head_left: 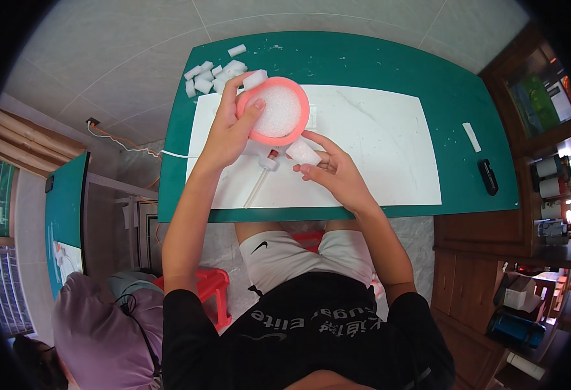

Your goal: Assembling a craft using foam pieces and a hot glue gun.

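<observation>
My left hand (230,127) grips a round piece with a pink rim (304,107) and a white foam middle (281,112), its thumb lying over the near side. One white foam block (255,79) sits on the rim's upper left, by my left fingertips. Between the thumb and fingers of my right hand (337,175), another white foam block (304,153) is held close to the rim's lower right. Under the round piece lies a white corded tool (269,162), seemingly a hot glue gun, with a pale stick (255,190) extending toward me.
Several loose foam blocks (204,81) lie at the far left of the green table (363,58). A white board (389,149) covers its middle. On the right are a white strip (471,137) and a black object (488,177). A white cord (175,155) crosses the left edge.
</observation>
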Demonstrator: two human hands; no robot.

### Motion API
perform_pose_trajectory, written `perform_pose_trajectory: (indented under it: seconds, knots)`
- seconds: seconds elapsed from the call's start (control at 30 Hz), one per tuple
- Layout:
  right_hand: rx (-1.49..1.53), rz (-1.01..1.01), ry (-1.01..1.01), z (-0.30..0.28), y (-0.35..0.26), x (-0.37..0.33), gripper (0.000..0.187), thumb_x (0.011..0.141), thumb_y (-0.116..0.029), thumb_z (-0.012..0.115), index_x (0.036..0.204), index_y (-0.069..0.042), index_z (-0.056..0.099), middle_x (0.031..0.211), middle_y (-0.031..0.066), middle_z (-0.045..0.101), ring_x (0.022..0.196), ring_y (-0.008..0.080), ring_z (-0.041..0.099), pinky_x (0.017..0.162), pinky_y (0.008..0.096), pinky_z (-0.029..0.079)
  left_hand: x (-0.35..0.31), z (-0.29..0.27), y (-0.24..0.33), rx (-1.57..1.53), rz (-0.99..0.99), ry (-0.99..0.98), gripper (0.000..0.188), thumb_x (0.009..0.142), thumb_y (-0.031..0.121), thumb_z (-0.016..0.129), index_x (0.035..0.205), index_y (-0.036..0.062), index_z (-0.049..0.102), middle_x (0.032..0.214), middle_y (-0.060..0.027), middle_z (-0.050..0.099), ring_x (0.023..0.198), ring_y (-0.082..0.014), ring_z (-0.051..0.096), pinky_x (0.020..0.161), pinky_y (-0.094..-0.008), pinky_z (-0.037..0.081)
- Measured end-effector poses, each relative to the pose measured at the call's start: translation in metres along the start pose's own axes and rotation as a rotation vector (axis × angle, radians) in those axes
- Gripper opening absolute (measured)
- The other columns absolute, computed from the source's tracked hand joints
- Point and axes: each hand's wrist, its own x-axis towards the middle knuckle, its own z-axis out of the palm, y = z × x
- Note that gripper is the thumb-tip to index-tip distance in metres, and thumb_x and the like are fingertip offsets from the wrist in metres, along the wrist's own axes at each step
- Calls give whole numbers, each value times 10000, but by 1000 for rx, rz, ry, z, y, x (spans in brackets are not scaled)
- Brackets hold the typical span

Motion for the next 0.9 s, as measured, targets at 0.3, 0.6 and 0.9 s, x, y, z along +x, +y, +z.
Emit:
perform_pose_trajectory:
  seconds: [0.3, 0.6, 0.9]
  knots:
    - [21, -26, -34, 7, 0, -8, 744, 892, -33, 678, 1528, -60, 293, 1198, 153, 642, 1054, 165, 631, 882, 284, 520, -4, -2, -10, -212, -24, 22, 464, 993, 136, 546, 1415, 99, 359, 1245, -120, 563, 1091, -146, 570, 887, -278, 500]
    - [-590, 58, 75, 9, 6, -3, 543, 869, -138, 706, 1370, -53, 516, 1136, 132, 599, 984, 216, 613, 791, 305, 512, -13, -54, -10, -43, 146, 186, 446, 996, 138, 556, 1390, 37, 374, 1218, -109, 564, 1079, -129, 572, 905, -278, 503]
    - [-1395, -351, 162, 51, 35, 60, 672, 780, -360, 782, 1291, 9, 549, 1249, 191, 556, 1200, 338, 482, 1025, 501, 327, -26, -96, -14, -64, 145, 287, 433, 1004, 123, 542, 1396, 60, 369, 1268, -89, 539, 1118, -125, 561, 908, -275, 503]
